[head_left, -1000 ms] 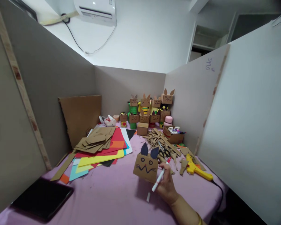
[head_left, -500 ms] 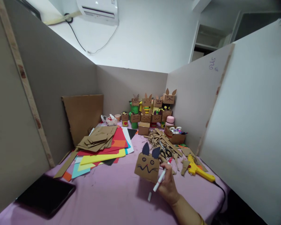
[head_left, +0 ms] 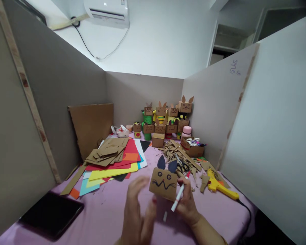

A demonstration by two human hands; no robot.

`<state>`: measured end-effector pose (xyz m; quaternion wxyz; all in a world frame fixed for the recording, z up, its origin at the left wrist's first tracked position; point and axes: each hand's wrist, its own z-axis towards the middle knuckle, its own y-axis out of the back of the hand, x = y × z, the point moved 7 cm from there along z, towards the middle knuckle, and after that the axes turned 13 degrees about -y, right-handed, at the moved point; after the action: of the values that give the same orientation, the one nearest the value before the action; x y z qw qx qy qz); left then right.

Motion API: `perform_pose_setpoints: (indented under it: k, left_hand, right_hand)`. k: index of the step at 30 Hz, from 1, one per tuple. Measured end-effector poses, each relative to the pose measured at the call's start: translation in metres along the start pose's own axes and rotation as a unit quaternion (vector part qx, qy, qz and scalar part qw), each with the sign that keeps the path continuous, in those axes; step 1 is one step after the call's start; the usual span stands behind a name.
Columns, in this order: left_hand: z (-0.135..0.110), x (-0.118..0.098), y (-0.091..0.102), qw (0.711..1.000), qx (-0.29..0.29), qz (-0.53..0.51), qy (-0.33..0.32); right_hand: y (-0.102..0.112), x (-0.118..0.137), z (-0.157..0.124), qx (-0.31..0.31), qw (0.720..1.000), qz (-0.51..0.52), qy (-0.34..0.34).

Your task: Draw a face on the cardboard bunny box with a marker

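A small cardboard box (head_left: 163,192) with a drawn cat face and two dark pointed ears is held up over the table, its front turned toward me. My right hand (head_left: 188,204) grips its right side and also has a white marker (head_left: 177,197) with a red tip between the fingers. Just left of the box, my left hand (head_left: 139,211) is raised with fingers apart, blurred by motion and holding nothing. On the cloth below the box lies a white marker cap (head_left: 165,216).
Cardboard pieces (head_left: 109,153) and coloured paper (head_left: 112,174) are stacked at left, beyond a black tablet (head_left: 51,215). Cardboard scraps (head_left: 175,149), scissors (head_left: 183,166) and a yellow glue gun (head_left: 223,189) lie at right. Several cardboard animal figures (head_left: 160,110) stand at the back.
My left hand has come into view from below and risen beside the box. The box and marker, still in my right hand, appear slightly farther right, as does the whole scene.
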<state>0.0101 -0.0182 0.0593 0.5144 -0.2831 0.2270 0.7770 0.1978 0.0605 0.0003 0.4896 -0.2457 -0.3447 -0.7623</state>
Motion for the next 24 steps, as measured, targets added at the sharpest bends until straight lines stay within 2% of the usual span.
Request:
perform_pose_setpoints:
  k: [2,5,7,9,11,13,15,18,19,21,24]
  left_hand:
    - [0.016,0.04,-0.013,0.993,0.01,-0.067,0.1]
    - [0.024,0.091,-0.036,0.951,0.051,-0.163,0.258]
    - [0.022,0.103,-0.049,0.922,0.086,-0.209,0.313]
    - [0.018,0.102,-0.062,0.892,0.115,-0.259,0.352]
    - [0.015,0.095,-0.071,0.869,0.127,-0.293,0.378]
    - [0.016,0.091,-0.076,0.858,0.121,-0.311,0.39]
    - [0.021,0.093,-0.077,0.857,0.107,-0.317,0.393]
    - [0.031,0.106,-0.076,0.86,0.086,-0.32,0.387]
    - [0.036,0.111,-0.075,0.864,0.076,-0.321,0.381]
    - [0.043,0.122,-0.072,0.871,0.05,-0.322,0.367]
    - [0.047,0.138,-0.069,0.876,0.018,-0.325,0.356]
  right_hand:
    - [-0.001,-0.002,0.002,0.008,1.0,0.008,-0.015]
    - [-0.005,-0.007,0.003,0.03,0.999,0.02,-0.038]
    - [-0.008,-0.01,0.004,0.047,0.997,0.026,-0.049]
    - [-0.011,-0.012,0.006,0.061,0.996,0.029,-0.06]
    - [-0.014,-0.015,0.009,0.077,0.994,0.036,-0.074]
    - [-0.017,-0.017,0.015,0.098,0.99,0.048,-0.086]
    - [-0.019,-0.02,0.022,0.122,0.988,0.043,-0.08]
    - [-0.019,-0.023,0.037,0.142,0.989,0.008,-0.036]
    - [-0.017,-0.024,0.043,0.136,0.99,0.001,-0.025]
    - [-0.007,-0.026,0.056,0.087,0.996,0.006,-0.03]
    - [0.008,-0.023,0.07,-0.013,0.994,0.035,-0.104]
